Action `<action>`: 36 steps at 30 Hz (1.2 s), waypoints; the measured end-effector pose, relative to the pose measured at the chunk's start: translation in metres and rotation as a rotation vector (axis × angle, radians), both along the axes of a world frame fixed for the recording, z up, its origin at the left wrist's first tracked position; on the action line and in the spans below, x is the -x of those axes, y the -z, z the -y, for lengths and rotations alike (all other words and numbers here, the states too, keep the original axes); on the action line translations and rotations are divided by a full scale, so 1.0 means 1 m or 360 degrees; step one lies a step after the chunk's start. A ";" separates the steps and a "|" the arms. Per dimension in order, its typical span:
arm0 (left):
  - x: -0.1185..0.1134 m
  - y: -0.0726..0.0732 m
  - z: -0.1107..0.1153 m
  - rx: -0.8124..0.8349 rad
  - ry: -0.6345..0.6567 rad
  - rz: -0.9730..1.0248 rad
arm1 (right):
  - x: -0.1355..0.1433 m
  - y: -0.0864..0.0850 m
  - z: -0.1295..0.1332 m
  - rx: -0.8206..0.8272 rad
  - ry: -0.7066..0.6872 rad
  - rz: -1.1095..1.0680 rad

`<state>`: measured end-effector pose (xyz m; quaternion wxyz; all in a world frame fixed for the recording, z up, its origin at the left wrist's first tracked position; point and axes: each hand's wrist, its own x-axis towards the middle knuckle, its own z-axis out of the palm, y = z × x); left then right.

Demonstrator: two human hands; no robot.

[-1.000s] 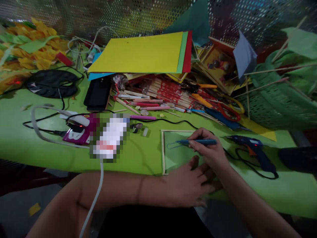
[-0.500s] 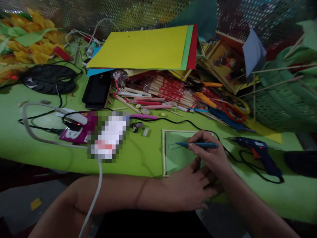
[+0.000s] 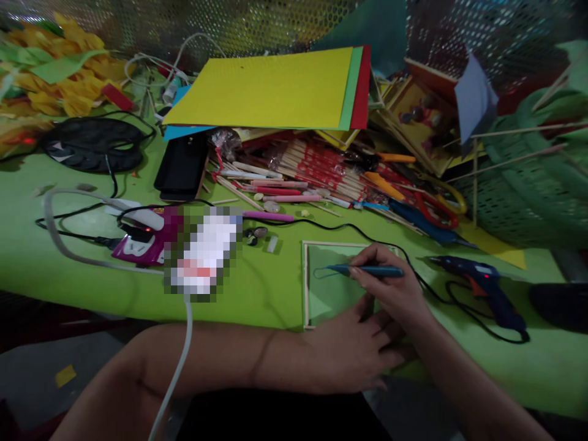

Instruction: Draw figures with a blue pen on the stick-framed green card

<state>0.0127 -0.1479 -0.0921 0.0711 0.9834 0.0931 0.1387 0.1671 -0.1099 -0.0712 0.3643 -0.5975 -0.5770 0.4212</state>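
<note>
A blue marker pen (image 3: 379,270) is pinched in my right hand (image 3: 390,285), its tip pointing left over a green sheet (image 3: 328,300). Thin wooden sticks form a frame (image 3: 305,285) along the sheet's edges. A narrow blue loop is drawn on the sheet by the tip. My left hand (image 3: 353,349) lies across the sheet's near edge, fingers spread toward the right and partly under my right hand. It covers the sheet's near right part. A blue glue gun (image 3: 487,288) with a red light rests right of my hands.
A phone (image 3: 204,254) with a blurred screen lies to the left, beside a purple power strip (image 3: 138,245). Behind are bundled sticks (image 3: 312,165), coloured sheets (image 3: 266,86), red-handled scissors (image 3: 434,211) and a green basket (image 3: 514,159). A black cord (image 3: 335,225) runs behind the frame.
The view has shifted very slightly, so everything sits a little further right. Both hands and the marker pen keep their pose over the sheet; the blue loop looks the same.
</note>
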 end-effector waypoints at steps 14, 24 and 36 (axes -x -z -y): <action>0.001 0.001 -0.001 -0.0014 0.0008 -0.0022 | 0.000 0.004 0.000 -0.0021 -0.0004 0.0035; 0.000 0.003 0.000 -0.0028 0.0018 -0.0010 | 0.004 0.000 -0.002 -0.0059 0.0031 0.0103; -0.001 0.004 -0.001 -0.0009 0.0032 -0.0003 | 0.003 0.002 -0.004 -0.0118 0.0062 0.0153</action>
